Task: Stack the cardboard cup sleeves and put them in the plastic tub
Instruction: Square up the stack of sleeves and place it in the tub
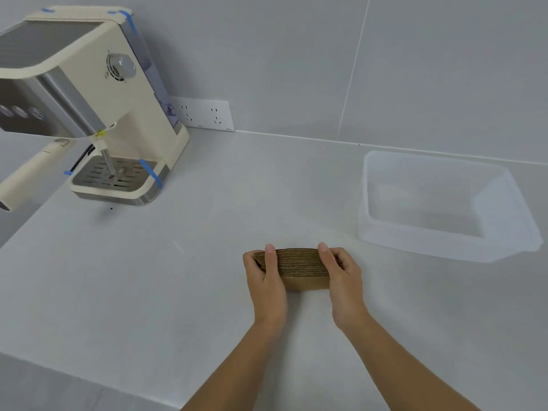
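Observation:
A stack of brown cardboard cup sleeves (301, 268) stands on edge on the grey counter, low in the middle of the view. My left hand (265, 280) grips its left end and my right hand (344, 277) grips its right end, fingers curled over the top edge. The corrugated edges of several sleeves show between my hands. A translucent plastic tub (501, 209) sits on the counter to the right and a little farther back, with nothing in it.
A cream espresso machine (98, 114) with blue tape strips stands at the back left, its handle sticking out to the left. A white wall socket (204, 114) sits behind it. The counter's front edge (89, 378) runs diagonally at the lower left.

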Motion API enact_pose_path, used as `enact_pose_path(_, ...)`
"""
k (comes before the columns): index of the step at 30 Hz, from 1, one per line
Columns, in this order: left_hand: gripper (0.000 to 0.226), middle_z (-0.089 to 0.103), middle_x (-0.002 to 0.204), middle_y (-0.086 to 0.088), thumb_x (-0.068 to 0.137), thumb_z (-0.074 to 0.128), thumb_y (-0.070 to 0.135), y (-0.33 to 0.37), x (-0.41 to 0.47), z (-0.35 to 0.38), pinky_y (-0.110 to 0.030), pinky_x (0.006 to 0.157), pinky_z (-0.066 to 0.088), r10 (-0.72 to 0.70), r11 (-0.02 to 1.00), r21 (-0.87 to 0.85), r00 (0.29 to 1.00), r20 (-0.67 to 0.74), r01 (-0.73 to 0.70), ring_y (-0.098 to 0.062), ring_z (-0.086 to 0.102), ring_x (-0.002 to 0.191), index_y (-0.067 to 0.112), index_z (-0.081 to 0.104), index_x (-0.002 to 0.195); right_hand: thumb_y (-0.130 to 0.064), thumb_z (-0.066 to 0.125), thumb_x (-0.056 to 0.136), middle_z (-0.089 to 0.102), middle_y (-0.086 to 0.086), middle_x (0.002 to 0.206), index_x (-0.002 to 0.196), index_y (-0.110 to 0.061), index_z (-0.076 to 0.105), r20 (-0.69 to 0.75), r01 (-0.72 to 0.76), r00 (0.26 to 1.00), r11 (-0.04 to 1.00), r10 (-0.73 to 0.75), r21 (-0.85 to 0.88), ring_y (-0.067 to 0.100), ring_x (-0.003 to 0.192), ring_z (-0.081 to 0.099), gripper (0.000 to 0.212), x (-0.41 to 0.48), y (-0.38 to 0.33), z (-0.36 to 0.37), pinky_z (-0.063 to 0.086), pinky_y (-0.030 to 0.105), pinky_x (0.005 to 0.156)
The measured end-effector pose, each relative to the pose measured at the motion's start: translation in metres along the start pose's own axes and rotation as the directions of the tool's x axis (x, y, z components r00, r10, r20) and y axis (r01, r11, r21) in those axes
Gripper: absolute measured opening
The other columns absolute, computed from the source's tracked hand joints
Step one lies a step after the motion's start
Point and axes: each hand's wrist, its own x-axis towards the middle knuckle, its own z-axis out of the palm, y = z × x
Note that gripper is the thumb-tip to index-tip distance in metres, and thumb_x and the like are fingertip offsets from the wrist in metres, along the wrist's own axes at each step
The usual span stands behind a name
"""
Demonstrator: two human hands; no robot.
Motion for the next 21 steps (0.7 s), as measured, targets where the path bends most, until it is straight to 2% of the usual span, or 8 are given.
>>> enact_pose_path(3, 0.021, 0.054, 0.079, 0.005, 0.095, 0.043, 0.033, -0.003, 0.003, -0.003, -0.013, 0.066, 0.043, 0.032, 0.998, 0.055, 0.999, -0.012, -0.031, -0.006, 0.052, 0.073, 0.016, 0.049, 0.084, -0.022, 0.054, 0.091, 0.05, -0.003, 0.064, 0.066, -0.01, 0.054, -0.036, 0.003, 0.999, 0.999, -0.004, -0.032, -0.004, 0.052, 0.046, 0.028, 0.002, 0.002, 0.003, 0.036, 0.003, 0.051)
enact_pose_path(5, 0.013, 0.059, 0.089, 0.008, 0.095, 0.045, 0.027, -0.006, 0.006, -0.007, -0.009, 0.072, 0.042, 0.052, 0.998, 0.031, 0.998, 0.018, -0.053, -0.006, 0.055, 0.085, 0.02, 0.056, 0.093, -0.017, 0.052, 0.091, 0.052, -0.003, 0.066, 0.068, -0.01, 0.056, -0.031, 0.014, 0.999, 1.0, -0.015, -0.026, -0.003, 0.056, 0.048, 0.025, 0.002, 0.003, 0.002, 0.038, 0.005, 0.055)
enact_pose_path(7, 0.02, 0.058, 0.107, 0.017, 0.095, 0.046, 0.024, -0.007, 0.006, -0.01, -0.01, 0.083, 0.04, 0.062, 0.998, 0.014, 0.996, 0.067, -0.063, 0.003, 0.053, 0.102, 0.024, 0.056, 0.112, -0.014, 0.051, 0.091, 0.057, -0.004, 0.072, 0.073, -0.01, 0.061, -0.025, 0.019, 0.999, 0.999, -0.02, -0.034, -0.003, 0.063, 0.051, 0.021, 0.0, 0.004, 0.001, 0.04, 0.011, 0.064)
enact_pose_path(9, 0.032, 0.053, 0.116, 0.025, 0.095, 0.047, 0.022, -0.003, 0.007, -0.01, -0.013, 0.089, 0.039, 0.021, 0.999, -0.035, 0.994, 0.104, -0.017, 0.008, 0.05, 0.11, 0.03, 0.05, 0.126, -0.013, 0.051, 0.09, 0.058, -0.004, 0.074, 0.075, -0.01, 0.063, -0.049, 0.006, 0.999, 1.0, -0.007, -0.009, -0.006, 0.063, 0.052, 0.019, -0.001, 0.004, 0.003, 0.041, 0.011, 0.065)
enact_pose_path(11, 0.036, 0.056, 0.118, 0.022, 0.095, 0.047, 0.021, 0.002, 0.01, -0.01, -0.015, 0.087, 0.04, -0.063, 0.992, -0.094, 0.987, 0.15, 0.078, 0.002, 0.05, 0.115, 0.028, 0.048, 0.13, -0.014, 0.051, 0.091, 0.058, -0.004, 0.073, 0.075, -0.009, 0.062, -0.117, -0.014, 0.993, 0.999, 0.018, 0.038, -0.007, 0.059, 0.052, 0.02, 0.0, 0.003, 0.007, 0.04, 0.004, 0.059)
enact_pose_path(13, 0.032, 0.061, 0.111, 0.019, 0.096, 0.044, 0.025, 0.012, 0.012, -0.009, -0.013, 0.08, 0.04, -0.111, 0.99, -0.065, 0.974, 0.198, 0.126, 0.002, 0.052, 0.107, 0.026, 0.054, 0.127, -0.016, 0.05, 0.092, 0.058, -0.005, 0.071, 0.073, -0.01, 0.063, -0.192, -0.021, 0.981, 0.996, 0.037, 0.084, -0.005, 0.061, 0.052, 0.024, 0.0, -0.002, 0.011, 0.04, 0.006, 0.058)
enact_pose_path(18, 0.026, 0.06, 0.085, 0.011, 0.097, 0.04, 0.022, 0.023, 0.008, -0.002, 0.0, 0.054, 0.038, 0.019, 0.998, -0.057, 0.989, 0.144, -0.011, 0.017, 0.051, 0.063, 0.018, 0.063, 0.086, -0.012, 0.051, 0.09, 0.06, -0.013, 0.062, 0.067, -0.014, 0.063, -0.223, 0.149, 0.967, 0.981, -0.119, 0.125, -0.008, 0.058, 0.054, 0.026, 0.0, -0.02, 0.013, 0.04, 0.002, 0.055)
enact_pose_path(21, 0.025, 0.064, 0.086, 0.009, 0.097, 0.041, 0.021, 0.015, 0.011, -0.004, -0.001, 0.059, 0.039, 0.023, 0.997, -0.077, 0.992, 0.121, -0.013, 0.008, 0.055, 0.075, 0.02, 0.064, 0.087, -0.009, 0.05, 0.091, 0.061, -0.006, 0.071, 0.073, -0.012, 0.064, -0.201, 0.156, 0.969, 0.986, -0.142, 0.058, -0.009, 0.061, 0.055, 0.023, -0.003, -0.014, 0.011, 0.041, 0.002, 0.058)
